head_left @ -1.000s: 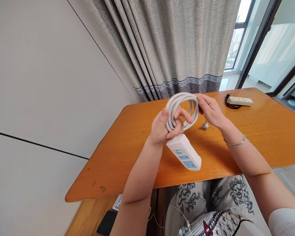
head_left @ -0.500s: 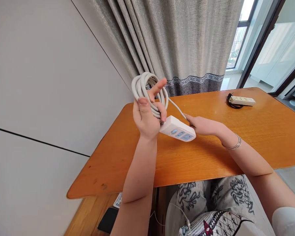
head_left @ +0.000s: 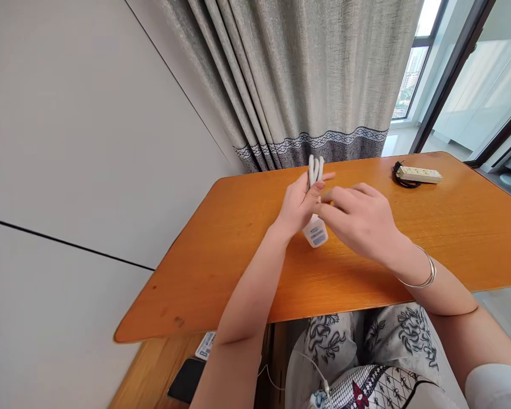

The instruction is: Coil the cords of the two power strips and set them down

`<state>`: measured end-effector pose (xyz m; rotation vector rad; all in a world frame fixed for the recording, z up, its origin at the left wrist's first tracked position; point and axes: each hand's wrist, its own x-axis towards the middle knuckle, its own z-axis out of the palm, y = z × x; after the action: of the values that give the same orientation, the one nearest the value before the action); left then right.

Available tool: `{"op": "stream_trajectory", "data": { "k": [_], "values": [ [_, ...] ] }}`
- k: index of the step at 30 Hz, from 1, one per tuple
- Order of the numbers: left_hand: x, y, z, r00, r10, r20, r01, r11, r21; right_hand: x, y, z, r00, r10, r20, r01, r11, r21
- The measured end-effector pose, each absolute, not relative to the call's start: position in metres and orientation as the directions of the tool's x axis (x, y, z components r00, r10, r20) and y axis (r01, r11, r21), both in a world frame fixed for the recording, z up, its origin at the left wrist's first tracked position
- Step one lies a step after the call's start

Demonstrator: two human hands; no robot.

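My left hand (head_left: pixel 298 205) is closed around a coiled white cable (head_left: pixel 315 168), which sticks up edge-on above my fingers. The white power strip (head_left: pixel 315 232) at the cable's end hangs just below, its end face toward me. My right hand (head_left: pixel 360 218) is right beside it over the orange wooden table (head_left: pixel 247 250), fingers curled toward the cable and strip; what they grip is hidden. A silver bangle (head_left: pixel 421 275) sits on my right wrist.
A second white power strip (head_left: pixel 421 174) with a black cord (head_left: pixel 398 176) lies at the table's far right. A grey curtain (head_left: pixel 306 74) hangs behind the table, a white wall on the left. A dark phone (head_left: pixel 185 382) lies on the floor below the table edge.
My left hand has come down and right from its raised position, turning the coil edge-on. My right hand rose from the table and closed in over the strip.
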<state>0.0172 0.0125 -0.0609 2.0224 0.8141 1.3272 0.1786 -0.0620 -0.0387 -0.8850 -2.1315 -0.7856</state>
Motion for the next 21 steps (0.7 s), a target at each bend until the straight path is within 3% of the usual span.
{"op": "stream_trajectory", "data": {
  "k": [3,6,12,17,21],
  "values": [
    [0.020,0.008,-0.064,0.407,0.781,0.474,0.004,-0.520,0.854,0.191,-0.054,-0.033,-0.429,0.415,0.803,0.759,0.648,0.070],
    [0.021,0.002,-0.063,0.579,0.717,0.388,-0.151,-0.374,0.915,0.203,-0.044,-0.027,-0.379,0.504,0.776,0.676,0.724,-0.140],
    [0.021,-0.007,-0.055,0.753,0.626,0.205,-0.101,-0.198,0.975,0.213,-0.028,-0.027,-0.408,0.572,0.712,0.448,0.805,-0.389],
    [0.023,-0.007,-0.055,0.738,0.627,0.250,-0.216,-0.130,0.968,0.213,-0.012,-0.031,-0.286,0.619,0.731,0.166,0.784,-0.599],
    [0.020,-0.008,-0.049,0.620,0.710,0.333,-0.424,-0.053,0.904,0.210,-0.002,-0.037,-0.263,0.769,0.583,0.023,0.609,-0.793]
  ]
}}
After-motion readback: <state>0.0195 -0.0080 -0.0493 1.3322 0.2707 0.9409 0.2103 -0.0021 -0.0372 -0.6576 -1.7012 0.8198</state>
